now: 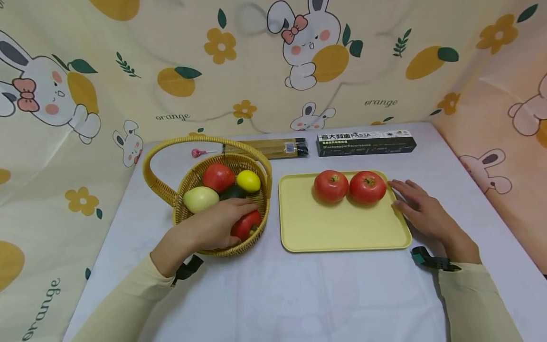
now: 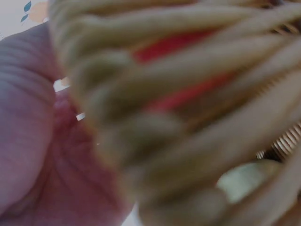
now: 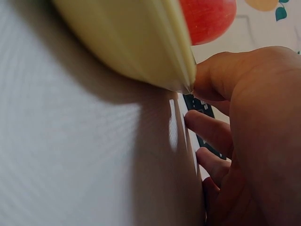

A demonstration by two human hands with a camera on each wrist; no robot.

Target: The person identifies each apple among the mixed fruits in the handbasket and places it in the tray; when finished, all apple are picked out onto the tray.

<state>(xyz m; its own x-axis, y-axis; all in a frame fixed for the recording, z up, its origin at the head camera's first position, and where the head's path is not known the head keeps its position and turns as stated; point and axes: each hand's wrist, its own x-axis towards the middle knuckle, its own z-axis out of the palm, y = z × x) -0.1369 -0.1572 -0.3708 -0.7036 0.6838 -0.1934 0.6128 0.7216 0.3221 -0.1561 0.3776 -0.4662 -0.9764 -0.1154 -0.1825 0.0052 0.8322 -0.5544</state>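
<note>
My left hand reaches over the near rim of a wicker basket and holds a red apple, fingers over its far side and thumb on the near side. Blurred basket weave hides most of that apple in the left wrist view. Beside it in the basket lie another red apple, a yellow lemon, a pale green fruit and a dark green one. At the right edge of a yellow tray rests my right hand, fingers loosely extended, thumb against the rim.
Two red apples sit side by side at the tray's back. Behind them stands a dark pasta box. A pack of dry noodles and a wrapped lollipop lie behind the basket, whose tall handle arches up on its far side.
</note>
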